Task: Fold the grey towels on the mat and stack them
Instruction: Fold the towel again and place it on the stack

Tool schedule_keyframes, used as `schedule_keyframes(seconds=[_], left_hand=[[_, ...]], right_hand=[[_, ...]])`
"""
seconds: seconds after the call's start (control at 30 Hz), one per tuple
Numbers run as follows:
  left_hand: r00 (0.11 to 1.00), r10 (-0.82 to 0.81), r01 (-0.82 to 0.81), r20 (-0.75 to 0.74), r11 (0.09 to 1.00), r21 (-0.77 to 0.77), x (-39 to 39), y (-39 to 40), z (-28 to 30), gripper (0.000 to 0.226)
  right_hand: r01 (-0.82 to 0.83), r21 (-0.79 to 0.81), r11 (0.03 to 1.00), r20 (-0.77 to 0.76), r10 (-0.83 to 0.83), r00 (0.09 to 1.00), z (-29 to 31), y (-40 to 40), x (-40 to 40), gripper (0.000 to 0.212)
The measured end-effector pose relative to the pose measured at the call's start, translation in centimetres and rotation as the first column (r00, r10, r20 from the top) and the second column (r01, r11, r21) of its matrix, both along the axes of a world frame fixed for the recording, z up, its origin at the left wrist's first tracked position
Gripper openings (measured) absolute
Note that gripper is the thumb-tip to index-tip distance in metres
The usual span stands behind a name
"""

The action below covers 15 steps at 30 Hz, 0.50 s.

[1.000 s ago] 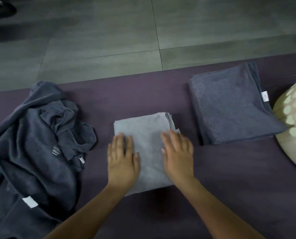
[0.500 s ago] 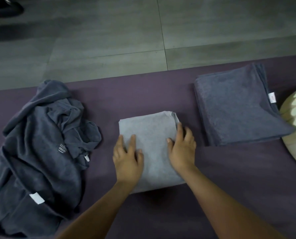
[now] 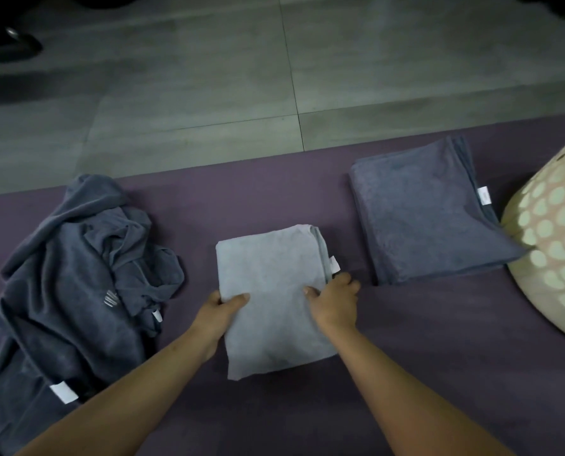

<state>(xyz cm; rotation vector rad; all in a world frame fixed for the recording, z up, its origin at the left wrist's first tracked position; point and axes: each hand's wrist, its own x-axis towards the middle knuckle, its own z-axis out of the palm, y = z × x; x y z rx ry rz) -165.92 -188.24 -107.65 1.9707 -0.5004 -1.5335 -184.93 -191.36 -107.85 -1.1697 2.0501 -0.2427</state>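
A: Layout, largest first. Purple mat (image 3: 422, 357) spans the frame. On its left lies a crumpled heap of dark grey towels (image 3: 73, 284), unfolded. At right sits a folded dark grey towel (image 3: 429, 212), flat, just beside a cream perforated basket (image 3: 551, 251). In the centre lies a folded light grey towel (image 3: 271, 297), with a small white tag on its right edge.

B: Hands?

A: Left hand (image 3: 223, 307) pinches the light towel's left edge, thumb on top and fingers under. Right hand (image 3: 335, 299) grips the right edge the same way.

B: Handling estimate?

A: Soft, light, limp; the layers would likely sag or slip apart if held at one edge. Judgement: hold both side edges near the middle, clamping all layers, and keep it level toward the dark folded towel.
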Motion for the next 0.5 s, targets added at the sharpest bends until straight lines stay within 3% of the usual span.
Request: schedule_keyframes(seconds=[0.23,0.33,0.5], left_hand=[[0.997,0.004,0.002,0.073,0.996,-0.085,-1.2,-0.3,2.2,0.03],[0.98,-0.093,0.124,0.175,0.976,-0.177,-1.2,-1.2,4.6,0.029],[0.935,-0.157,0.268,0.319,0.901,-0.341,-3.4,-4.6,10.4,0.03]], right_hand=[[-0.014,0.056,0.998,0.283,-0.003,0.959,0.6,-0.7,-1.3,0.039],[-0.001,-0.035,0.999,0.39,0.015,0.921,2.6,-1.5,-2.4,0.035],[0.029,-0.271,0.962,0.382,0.08,0.921,7.8,-4.3,-5.2,0.036]])
